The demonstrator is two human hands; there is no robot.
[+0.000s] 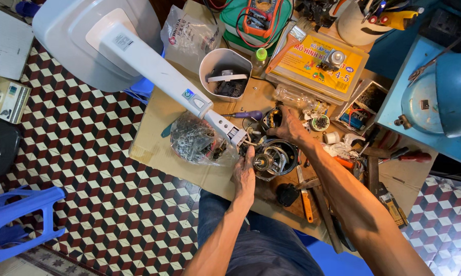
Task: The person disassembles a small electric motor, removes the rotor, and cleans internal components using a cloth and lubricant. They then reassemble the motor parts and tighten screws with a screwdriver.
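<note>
Metal shows bare in the motor (272, 157), a round housing with a shaft and windings open to view, lying on the cardboard-covered bench (154, 148) between both hands. The left hand (244, 174) rests against the motor's near-left side, fingers curled onto its rim; how firmly it grips I cannot tell. The right hand (287, 127) reaches over the far side, fingers bent down onto the top edge of the motor and a dark part just behind it; whether it clasps anything is hidden. Just left of the left hand's fingertips ends the white stem (164, 76) of a fan stand, slanting away up to its pale base (77, 46). Beside that stem lies a clear bag of screws (192, 139). Beyond the right hand sit a purple screwdriver (248, 115) and a white tub (224, 73). Right of the hands lie an orange-handled tool (306, 203) and red-handled pliers (407, 156).
</note>
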